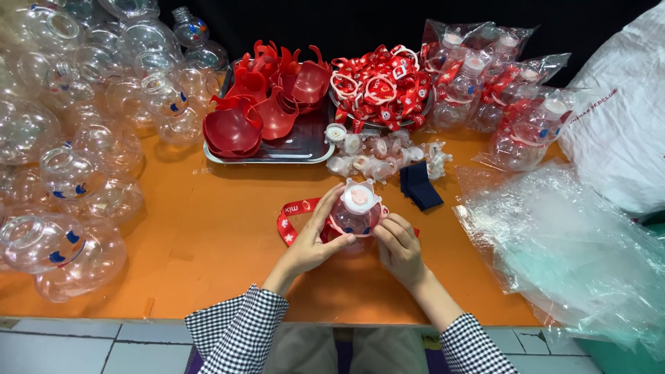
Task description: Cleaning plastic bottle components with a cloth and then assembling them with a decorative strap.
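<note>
Head view: both hands work over the near edge of the orange desk point(208, 228), about midway along it. Left hand point(313, 242) cups a small clear plastic bottle point(355, 216) from the left, thumb and fingers point(331, 205) curled round its body. Right hand point(400, 248) closes on the bottle's right side, fingertips pinching at the belly where a red lanyard strap point(294, 216) meets it. White cap point(359, 197) is on top, bottle held upright just above the desk.

Handling, judged: thin blown plastic, empty, so very light; walls likely flex and dent under a hard squeeze; smooth surface may slip. The neck under the cap looks the stiffest hold; the strap is soft and limp.

Around: heap of clear bottles point(69, 166) at the left edge, metal tray point(305, 149) of red shells toward the far edge, bagged finished bottles point(512, 104) at the far right corner
</note>
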